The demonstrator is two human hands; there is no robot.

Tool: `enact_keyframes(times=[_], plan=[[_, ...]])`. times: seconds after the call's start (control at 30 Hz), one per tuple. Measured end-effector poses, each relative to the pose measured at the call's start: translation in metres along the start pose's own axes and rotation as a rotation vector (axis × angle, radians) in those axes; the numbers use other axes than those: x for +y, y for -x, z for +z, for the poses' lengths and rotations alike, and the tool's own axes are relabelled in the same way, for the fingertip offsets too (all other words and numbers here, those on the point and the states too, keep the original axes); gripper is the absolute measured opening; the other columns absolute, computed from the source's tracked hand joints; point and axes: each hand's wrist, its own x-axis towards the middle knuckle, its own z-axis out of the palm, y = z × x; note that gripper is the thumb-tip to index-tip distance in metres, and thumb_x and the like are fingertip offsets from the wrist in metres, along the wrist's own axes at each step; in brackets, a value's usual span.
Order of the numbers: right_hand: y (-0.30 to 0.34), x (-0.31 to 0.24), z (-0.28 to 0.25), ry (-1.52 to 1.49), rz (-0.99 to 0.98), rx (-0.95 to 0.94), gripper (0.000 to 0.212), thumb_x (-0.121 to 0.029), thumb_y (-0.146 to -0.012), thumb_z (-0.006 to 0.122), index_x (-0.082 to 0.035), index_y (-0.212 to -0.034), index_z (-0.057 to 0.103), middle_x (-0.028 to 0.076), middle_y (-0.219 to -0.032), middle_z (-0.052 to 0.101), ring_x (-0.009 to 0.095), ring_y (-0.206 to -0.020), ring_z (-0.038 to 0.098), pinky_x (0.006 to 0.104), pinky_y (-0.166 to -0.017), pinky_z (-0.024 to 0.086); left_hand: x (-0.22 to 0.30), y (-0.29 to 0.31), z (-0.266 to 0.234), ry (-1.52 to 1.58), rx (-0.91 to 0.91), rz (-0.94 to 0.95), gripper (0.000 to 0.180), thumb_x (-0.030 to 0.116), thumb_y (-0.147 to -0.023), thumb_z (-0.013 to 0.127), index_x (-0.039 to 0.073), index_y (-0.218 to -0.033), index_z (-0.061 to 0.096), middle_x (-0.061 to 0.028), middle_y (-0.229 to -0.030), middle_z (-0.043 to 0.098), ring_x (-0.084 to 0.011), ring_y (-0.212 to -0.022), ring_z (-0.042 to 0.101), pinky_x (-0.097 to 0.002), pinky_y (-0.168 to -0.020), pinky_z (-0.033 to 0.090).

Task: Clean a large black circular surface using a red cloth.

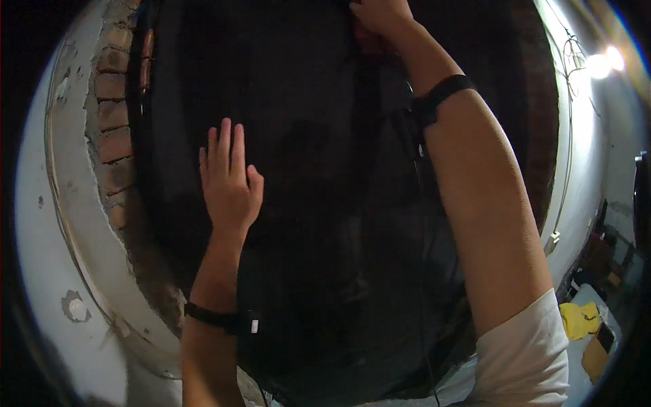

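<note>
My left hand (230, 186) lies flat with fingers stretched out against a large dark, glossy panel (305, 224), and nothing is in it. High up at the top edge, my right hand (384, 15) has its fingers curled and partly cut off by the frame. Just below it shows a dark red patch (369, 41), perhaps a cloth or its reflection; I cannot tell which. Both arms wear a black band, the left one at the forearm (217, 317) and the right one nearer the wrist (447, 93).
Bare bricks (114, 146) and broken plaster line the panel's left side. A thin dark cable (424, 325) hangs in front of the panel. At right are a white wall with wires (569, 136), a bright lamp (600, 66), and a yellow cloth (580, 320) on a light surface.
</note>
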Motion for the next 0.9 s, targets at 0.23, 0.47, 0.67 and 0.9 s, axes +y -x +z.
enact_keyframes(times=[0.23, 0.47, 0.67, 0.9], plan=[[0.009, -0.123, -0.019, -0.124, 0.013, -0.073, 0.058, -0.033, -0.103, 0.066, -0.005, -0.152, 0.050, 0.018, -0.151, 0.052, 0.040, -0.138, 0.048, 0.0500, -0.115, 0.045, -0.008, 0.003, -0.004, -0.001, 0.019, 0.031, 0.063, 0.015, -0.098, 0.054, 0.008, -0.160, 0.047, -0.0122, -0.171, 0.039, -0.0353, -0.157, 0.037, -0.0572, -0.127, 0.033], [0.059, -0.193, -0.011, -0.209, -0.091, 0.239, 0.055, -0.038, -0.085, 0.078, -0.010, -0.131, 0.070, 0.013, -0.136, 0.065, 0.036, -0.131, 0.058, 0.0477, -0.108, 0.051, -0.005, 0.003, -0.006, 0.048, -0.001, 0.017, 0.066, 0.017, -0.097, 0.056, 0.007, -0.161, 0.045, -0.0143, -0.170, 0.038, -0.0380, -0.157, 0.037, -0.0586, -0.127, 0.031], [0.098, -0.229, -0.004, -0.417, -0.333, 0.194, 0.061, -0.026, -0.081, 0.082, -0.016, -0.139, 0.068, 0.007, -0.145, 0.060, 0.035, -0.134, 0.056, 0.0492, -0.114, 0.047, -0.034, 0.023, -0.014, 0.172, -0.005, 0.045, 0.069, 0.019, -0.098, 0.054, 0.003, -0.163, 0.037, -0.0182, -0.172, 0.034, -0.0397, -0.158, 0.034, -0.0591, -0.128, 0.028], [0.084, -0.208, -0.006, -0.397, -0.492, 0.222, 0.051, -0.022, -0.087, 0.076, -0.021, -0.138, 0.068, 0.007, -0.145, 0.060, 0.033, -0.132, 0.057, 0.0474, -0.113, 0.048, -0.071, 0.059, -0.026, 0.032, -0.078, 0.109, 0.070, 0.024, -0.102, 0.050, 0.003, -0.166, 0.032, -0.0172, -0.174, 0.031, -0.0372, -0.159, 0.034, -0.0548, -0.128, 0.031]])
